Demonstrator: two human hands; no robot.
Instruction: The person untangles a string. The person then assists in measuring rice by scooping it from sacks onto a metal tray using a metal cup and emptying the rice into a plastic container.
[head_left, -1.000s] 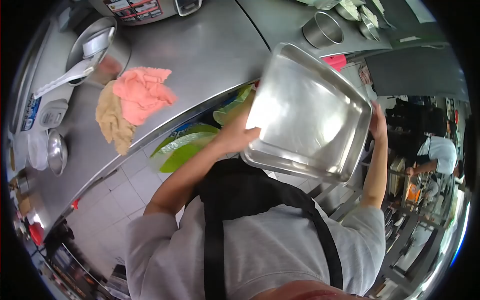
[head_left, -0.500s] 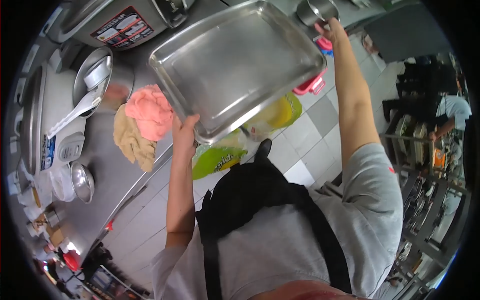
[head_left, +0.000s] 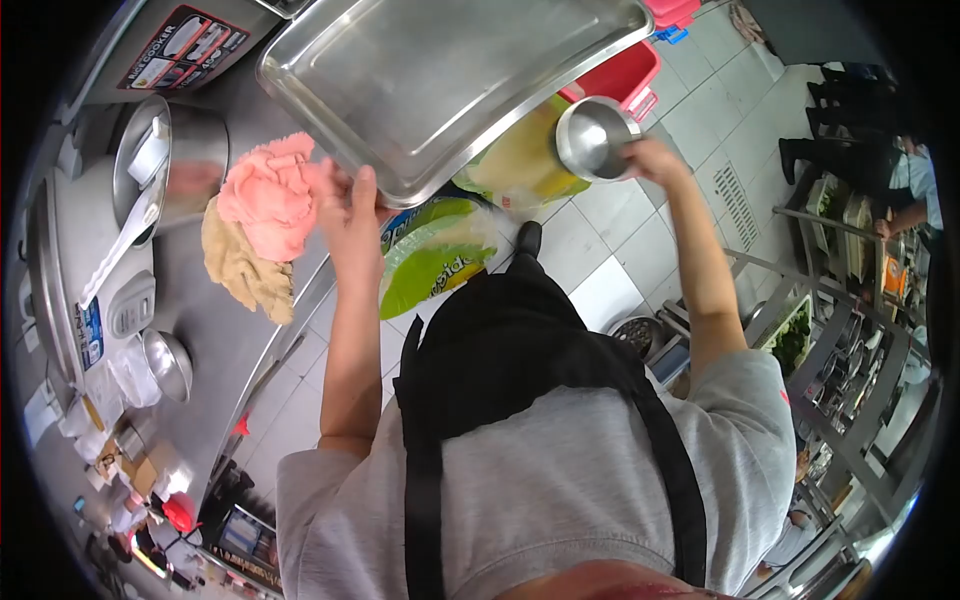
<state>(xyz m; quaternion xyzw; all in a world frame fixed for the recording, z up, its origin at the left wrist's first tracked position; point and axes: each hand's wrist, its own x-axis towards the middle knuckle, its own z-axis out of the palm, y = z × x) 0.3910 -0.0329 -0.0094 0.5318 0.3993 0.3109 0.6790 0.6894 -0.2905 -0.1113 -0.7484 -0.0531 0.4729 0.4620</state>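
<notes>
A large rectangular metal tray point(head_left: 450, 90) lies tilted at the top centre, over the steel counter's edge. My left hand point(head_left: 352, 215) grips its near left corner, thumb on the rim. Held out to the right, my right hand point(head_left: 655, 160) is closed on the rim of a round metal pot point(head_left: 597, 138), which hangs over the floor beside the tray. Just left of my left hand, a pink cloth point(head_left: 268, 195) and a tan cloth point(head_left: 243, 265) lie crumpled on the counter point(head_left: 215, 350).
A steel pot point(head_left: 190, 170) with a white-handled tool stands at the left, near a rice cooker point(head_left: 185, 50) and a metal bowl point(head_left: 167, 365). Green bags point(head_left: 435, 260) and a red bin point(head_left: 625, 75) are below the counter. A person point(head_left: 915, 175) is by the right-hand racks.
My right hand has gone from the tray to the round pot and lifted it off the counter towards me. The tray has moved up and left, with my left hand still on it.
</notes>
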